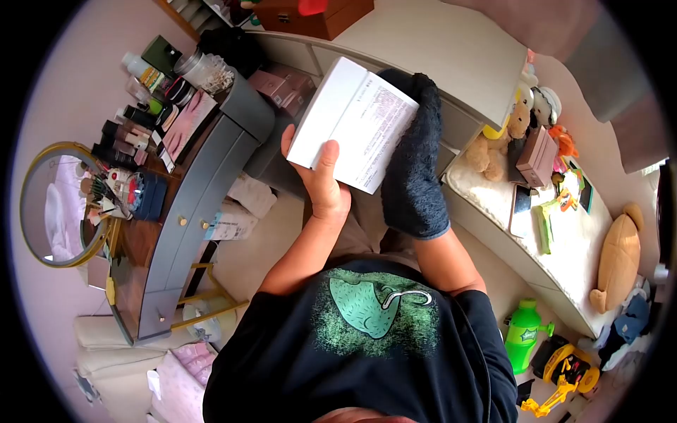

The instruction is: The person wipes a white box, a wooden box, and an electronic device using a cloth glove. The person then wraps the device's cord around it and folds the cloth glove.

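Observation:
My left hand (pixel 323 185) grips a white box (pixel 356 127) along its lower left edge. The thumb lies over the box's face, and the other fingers go round its left side and behind. Small printed text covers the right part of that face. A dark fluffy cleaning mitt (pixel 417 169) covers my right hand (pixel 416 194) down to the wrist. The mitt lies against the right edge of the box, and part of it shows behind the top corner. My right fingers are hidden inside the mitt, so their grip does not show.
On the left, a grey dressing table (pixel 190 218) carries cosmetics and a round mirror (pixel 60 204). Ahead is a pale cabinet (pixel 437 42) with a brown wooden box (pixel 310 15). Plush toys (pixel 486 155) sit at right; a green bottle (pixel 522 335) and yellow toy vehicle (pixel 568 370) stand below.

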### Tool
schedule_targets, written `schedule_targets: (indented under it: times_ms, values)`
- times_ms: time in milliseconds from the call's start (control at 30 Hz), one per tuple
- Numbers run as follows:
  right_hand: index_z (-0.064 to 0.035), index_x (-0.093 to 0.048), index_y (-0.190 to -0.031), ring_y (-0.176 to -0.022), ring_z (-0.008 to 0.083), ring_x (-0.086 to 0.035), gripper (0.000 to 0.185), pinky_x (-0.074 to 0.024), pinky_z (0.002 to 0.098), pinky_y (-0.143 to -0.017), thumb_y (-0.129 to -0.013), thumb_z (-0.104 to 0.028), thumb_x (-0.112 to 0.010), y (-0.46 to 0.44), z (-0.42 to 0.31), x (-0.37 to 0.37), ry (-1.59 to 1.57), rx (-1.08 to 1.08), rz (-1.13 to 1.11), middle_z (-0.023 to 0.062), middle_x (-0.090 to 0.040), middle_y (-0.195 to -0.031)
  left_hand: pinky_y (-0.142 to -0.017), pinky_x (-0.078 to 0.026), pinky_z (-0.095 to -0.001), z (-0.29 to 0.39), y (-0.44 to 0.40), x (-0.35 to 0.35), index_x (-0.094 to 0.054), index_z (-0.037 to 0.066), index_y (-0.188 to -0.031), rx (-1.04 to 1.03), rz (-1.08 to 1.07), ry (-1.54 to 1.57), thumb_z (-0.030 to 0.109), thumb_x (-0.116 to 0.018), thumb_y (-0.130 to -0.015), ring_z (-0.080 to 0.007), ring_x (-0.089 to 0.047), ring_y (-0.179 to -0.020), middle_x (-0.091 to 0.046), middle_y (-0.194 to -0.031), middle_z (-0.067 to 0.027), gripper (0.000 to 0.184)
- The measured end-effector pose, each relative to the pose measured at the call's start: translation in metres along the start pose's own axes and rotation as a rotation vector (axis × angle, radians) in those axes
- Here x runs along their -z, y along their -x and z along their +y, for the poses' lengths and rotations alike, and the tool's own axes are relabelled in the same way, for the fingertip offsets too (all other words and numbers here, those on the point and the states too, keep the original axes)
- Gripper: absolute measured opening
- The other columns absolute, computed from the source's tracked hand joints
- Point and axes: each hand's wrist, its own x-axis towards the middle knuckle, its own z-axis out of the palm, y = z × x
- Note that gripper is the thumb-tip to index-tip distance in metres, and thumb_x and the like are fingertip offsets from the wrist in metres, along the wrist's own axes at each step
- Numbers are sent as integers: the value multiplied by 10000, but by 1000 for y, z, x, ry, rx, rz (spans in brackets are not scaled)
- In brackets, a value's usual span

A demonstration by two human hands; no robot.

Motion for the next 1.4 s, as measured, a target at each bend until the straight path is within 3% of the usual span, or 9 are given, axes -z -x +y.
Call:
schedule_targets:
  times_ms: [67, 167, 367, 467, 633, 800, 1067, 1133, 1400]
  values:
    - [-77, -408, -1384, -1175, 180, -509, 551, -386, 317, -1007, -994, -464, -371, 0, -7, -12, -409, -214, 95, 41, -500, -1333, -1058, -293, -404, -7, -4, -2, -160, 80, -1390, -21, 21, 38, 253, -706, -815, -235, -376, -1222, -368, -1301, -114, 812]
    - [-79, -409, -1390, -1219, 183, -483, 562, -368, 314, -1030, -994, -475, -364, 22, -56, -74, -178, -258, 480, 46, -513, -1323, -1050, -298, -408, -11, -1, -3, -168, 82, -1375, -41, 84, 47, 268, -713, -815, -229, -373, -1219, -370, -1282, -107, 804]
    - [-66, -330, -1416, -1245, 177, -434, 611, -338, 318, -1061, -1003, -515, -295, 35, 10, -12, -262, -288, 171, 88, -416, -1394, -1052, -280, -394, -6, -4, 9, -206, 89, -1316, -34, -33, -48, 295, -728, -802, -212, -368, -1207, -370, -1262, -108, 761]
    - [-46, -272, -1435, -1264, 210, -409, 707, -300, 336, -1082, -930, -484, -505, 37, -11, -8, -365, -337, 42, 107, -397, -1394, -1055, -271, -394, 1, -4, 15, -206, 91, -1313, 4, -69, -34, 298, -736, -789, -207, -365, -1207, -375, -1262, -105, 773]
    - [16, -308, -1383, -1237, 252, -445, 861, -312, 371, -1073, -700, -282, -741, 20, -32, 10, 580, 377, -292, 152, -462, -1314, -1033, -324, -391, 13, -2, 33, -247, 130, -1304, 43, -284, 18, 282, -746, -758, -203, -400, -1194, -423, -1238, -73, 754]
    - [11, -391, -1345, -1251, 237, -463, 466, -363, 350, -1043, -915, -123, -511, 31, -33, -3, -238, -45, -80, 164, -474, -1355, -985, -432, -385, 19, -20, 68, -328, 158, -1307, 349, -303, 169, 438, -797, -664, -236, -473, -1185, -476, -1219, -63, 843]
    - [5, -424, -1328, -1234, 235, -484, 439, -378, 348, -1033, -917, -125, -504, 19, -35, 1, 676, 268, -301, 163, -502, -1325, -934, -487, -395, 39, -25, 61, -370, 170, -1289, 163, -288, 67, 405, -771, -639, -259, -542, -1121, -531, -1158, -94, 800]
    - [4, -432, -1324, -1230, 235, -490, 432, -382, 347, -1031, -917, -126, -502, 15, -31, 2, 732, 294, -310, 163, -509, -1317, -955, -444, -382, 49, -25, 66, -344, 157, -1257, 215, -507, -148, 345, -769, -585, -253, -505, -1127, -491, -1148, -90, 817]
    - [-2, -464, -1307, -1213, 234, -511, 408, -397, 345, -1021, -919, -128, -495, -20, -24, 34, 563, 68, -518, 162, -538, -1287, -969, -373, -353, 46, -10, 58, -321, 129, -1287, 98, -588, -255, 277, -807, -599, -222, -461, -1116, -466, -1152, -89, 855]
